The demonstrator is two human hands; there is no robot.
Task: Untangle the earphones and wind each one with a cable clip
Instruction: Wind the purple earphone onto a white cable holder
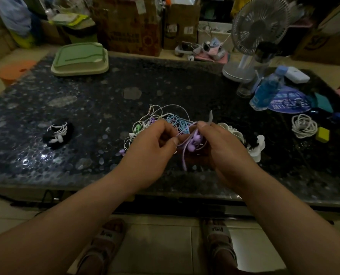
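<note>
Both hands pinch the thin purple earphone cable (pixel 185 153): left hand (pixel 155 143) and right hand (pixel 220 143) close together, likely teasing it from the multicoloured tangle (pixel 165 120) just beyond.

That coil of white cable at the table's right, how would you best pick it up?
I'd pinch the bunched strands of the white cable coil at its near rim, coming from above: it lies flat on the table, so only the top is open.

Both bare forearms are reaching forward — left hand (pixel 151 149) and right hand (pixel 224 149) are hovering close together, fingers (pixel 162 126) of each pinching the purple cable (pixel 183 155).
</note>
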